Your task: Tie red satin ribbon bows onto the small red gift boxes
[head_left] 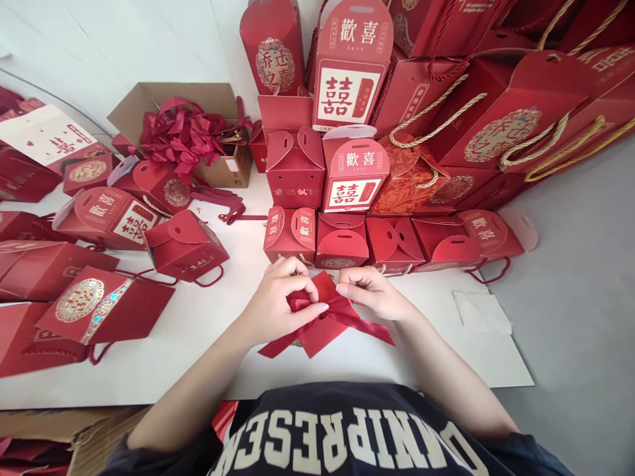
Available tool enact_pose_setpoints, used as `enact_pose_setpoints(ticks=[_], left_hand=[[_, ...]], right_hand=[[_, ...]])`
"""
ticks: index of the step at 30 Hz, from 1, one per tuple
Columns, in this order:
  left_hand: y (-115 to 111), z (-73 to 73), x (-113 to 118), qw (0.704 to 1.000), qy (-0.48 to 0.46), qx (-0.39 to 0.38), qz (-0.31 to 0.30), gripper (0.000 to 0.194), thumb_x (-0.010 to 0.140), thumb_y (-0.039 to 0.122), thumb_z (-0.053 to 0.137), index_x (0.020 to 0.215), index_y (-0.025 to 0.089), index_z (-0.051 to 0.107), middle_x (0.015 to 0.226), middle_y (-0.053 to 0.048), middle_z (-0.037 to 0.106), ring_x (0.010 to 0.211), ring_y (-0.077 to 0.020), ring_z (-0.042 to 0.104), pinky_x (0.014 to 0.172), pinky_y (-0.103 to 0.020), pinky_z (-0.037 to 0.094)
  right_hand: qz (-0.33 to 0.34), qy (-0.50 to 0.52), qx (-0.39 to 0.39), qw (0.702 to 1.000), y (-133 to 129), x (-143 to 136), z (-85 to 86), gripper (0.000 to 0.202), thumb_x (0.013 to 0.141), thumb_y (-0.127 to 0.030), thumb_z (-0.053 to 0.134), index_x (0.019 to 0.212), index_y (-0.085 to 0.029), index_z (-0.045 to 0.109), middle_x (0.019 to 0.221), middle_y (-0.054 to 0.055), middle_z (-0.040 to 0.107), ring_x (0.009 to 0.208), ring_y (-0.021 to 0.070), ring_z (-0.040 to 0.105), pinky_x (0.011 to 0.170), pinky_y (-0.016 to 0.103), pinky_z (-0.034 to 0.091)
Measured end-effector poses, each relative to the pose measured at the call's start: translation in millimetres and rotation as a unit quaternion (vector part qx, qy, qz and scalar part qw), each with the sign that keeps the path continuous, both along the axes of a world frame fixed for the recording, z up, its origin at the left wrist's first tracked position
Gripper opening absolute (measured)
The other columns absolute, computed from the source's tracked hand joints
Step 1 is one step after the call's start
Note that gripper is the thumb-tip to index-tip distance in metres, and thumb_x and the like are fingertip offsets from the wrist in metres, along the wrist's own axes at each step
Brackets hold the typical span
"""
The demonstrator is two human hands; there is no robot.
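Observation:
In front of me on the white table lies a small red gift box [322,340] with a dark red satin ribbon [370,326] across its top. The ribbon's two tails spread to the left and right near the box's front. My left hand [285,297] pinches the ribbon at the left of the knot, thumb and forefinger together. On the other side, my right hand [374,291] closes its thumb and fingers on the ribbon's right part. The far side of the box is partly hidden by my fingers.
A cardboard box [228,168] full of ribbon bows stands at the back left. Red gift boxes [342,241] line the back, with larger rope-handled ones [510,125] stacked at right. More boxes [109,301] crowd the left. A white paper [481,314] lies near the right edge.

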State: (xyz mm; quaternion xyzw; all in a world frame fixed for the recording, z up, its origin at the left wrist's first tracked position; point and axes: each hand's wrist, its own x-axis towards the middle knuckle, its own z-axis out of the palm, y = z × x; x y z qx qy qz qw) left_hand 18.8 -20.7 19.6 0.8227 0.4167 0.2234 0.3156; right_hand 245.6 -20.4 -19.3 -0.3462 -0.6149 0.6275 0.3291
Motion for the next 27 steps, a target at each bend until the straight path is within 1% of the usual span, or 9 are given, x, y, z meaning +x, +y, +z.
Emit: enact_pose_setpoints(ticks=[4, 8, 15, 18, 20, 22, 24, 25, 27], left_hand=[[0, -0.5, 1, 1.000, 0.012, 0.002, 0.002, 0.015, 0.081, 0.035, 0.071, 0.080, 0.021, 0.067, 0.091, -0.003, 0.051, 0.090, -0.0190, 0.052, 0.088, -0.035, 0.043], [0, -1.0, 2, 1.000, 0.013, 0.006, 0.000, 0.012, 0.082, 0.032, 0.070, 0.081, 0.021, 0.067, 0.089, -0.002, 0.050, 0.087, -0.0179, 0.052, 0.088, -0.035, 0.042], [1, -0.4, 4, 1.000, 0.022, -0.007, -0.010, 0.009, 0.081, 0.028, 0.069, 0.079, 0.021, 0.066, 0.087, -0.002, 0.052, 0.086, -0.0179, 0.053, 0.091, -0.036, 0.043], [2, 1.4, 2, 1.000, 0.014, -0.023, -0.017, 0.009, 0.081, 0.029, 0.070, 0.079, 0.021, 0.067, 0.087, -0.002, 0.051, 0.086, -0.0178, 0.054, 0.089, -0.035, 0.044], [4, 2.6, -3, 0.998, -0.003, -0.052, -0.039, 0.010, 0.083, 0.031, 0.068, 0.081, 0.020, 0.067, 0.088, -0.002, 0.051, 0.085, -0.0168, 0.055, 0.086, -0.032, 0.046], [8, 3.9, -11, 0.993, -0.034, -0.092, -0.058, 0.010, 0.089, 0.029, 0.062, 0.088, 0.020, 0.067, 0.091, -0.002, 0.055, 0.086, -0.0157, 0.057, 0.084, -0.030, 0.047], [11, 6.1, -19, 0.991, -0.066, -0.111, -0.035, 0.013, 0.095, 0.027, 0.053, 0.097, 0.020, 0.064, 0.096, -0.003, 0.060, 0.091, -0.0153, 0.059, 0.087, -0.029, 0.046], [12, 8.0, -23, 0.991, -0.079, -0.105, -0.005, 0.014, 0.097, 0.026, 0.050, 0.101, 0.020, 0.062, 0.098, -0.003, 0.062, 0.094, -0.0153, 0.060, 0.088, -0.028, 0.046], [11, 14.2, -29, 0.991, -0.086, -0.073, 0.065, 0.016, 0.099, 0.027, 0.046, 0.104, 0.020, 0.060, 0.100, -0.003, 0.064, 0.096, -0.0157, 0.060, 0.088, -0.028, 0.046]], right_hand=[[-0.019, -0.001, 0.000, 1.000, 3, -5, 0.4, 0.045, 0.091, -0.050, 0.062, 0.064, -0.019, 0.043, 0.057, -0.006, 0.038, 0.053, 0.0090, 0.032, 0.052, 0.024, 0.025], [-0.031, 0.003, 0.009, 0.999, 4, -8, 0.9, 0.045, 0.089, -0.046, 0.066, 0.065, -0.019, 0.040, 0.059, -0.007, 0.033, 0.053, 0.0078, 0.027, 0.051, 0.023, 0.021], [-0.022, 0.001, -0.011, 1.000, 9, -7, -3.9, 0.046, 0.091, -0.048, 0.062, 0.064, -0.020, 0.038, 0.056, -0.007, 0.033, 0.050, 0.0078, 0.028, 0.049, 0.023, 0.022], [-0.012, -0.003, -0.017, 1.000, 10, -6, -3.5, 0.046, 0.090, -0.049, 0.063, 0.064, -0.019, 0.040, 0.055, -0.007, 0.036, 0.050, 0.0080, 0.031, 0.049, 0.023, 0.024], [-0.011, -0.003, -0.018, 1.000, 9, -4, -0.6, 0.039, 0.091, -0.049, 0.063, 0.071, -0.019, 0.049, 0.060, -0.005, 0.043, 0.053, 0.0088, 0.035, 0.052, 0.023, 0.028], [-0.029, 0.005, -0.012, 1.000, 5, -1, 3.2, 0.029, 0.093, -0.048, 0.060, 0.090, -0.019, 0.058, 0.067, -0.004, 0.049, 0.056, 0.0098, 0.039, 0.054, 0.024, 0.032], [-0.064, 0.016, 0.007, 0.998, 0, 2, 5.9, 0.029, 0.095, -0.046, 0.058, 0.109, -0.021, 0.057, 0.068, -0.004, 0.050, 0.056, 0.0105, 0.039, 0.055, 0.025, 0.032], [-0.086, 0.021, 0.021, 0.996, -2, 4, 6.6, 0.029, 0.095, -0.045, 0.058, 0.112, -0.021, 0.057, 0.066, -0.005, 0.047, 0.055, 0.0106, 0.038, 0.054, 0.025, 0.032], [-0.131, 0.032, 0.053, 0.989, -6, 8, 6.8, 0.027, 0.096, -0.043, 0.057, 0.112, -0.021, 0.058, 0.062, -0.006, 0.042, 0.053, 0.0108, 0.036, 0.053, 0.025, 0.031]])
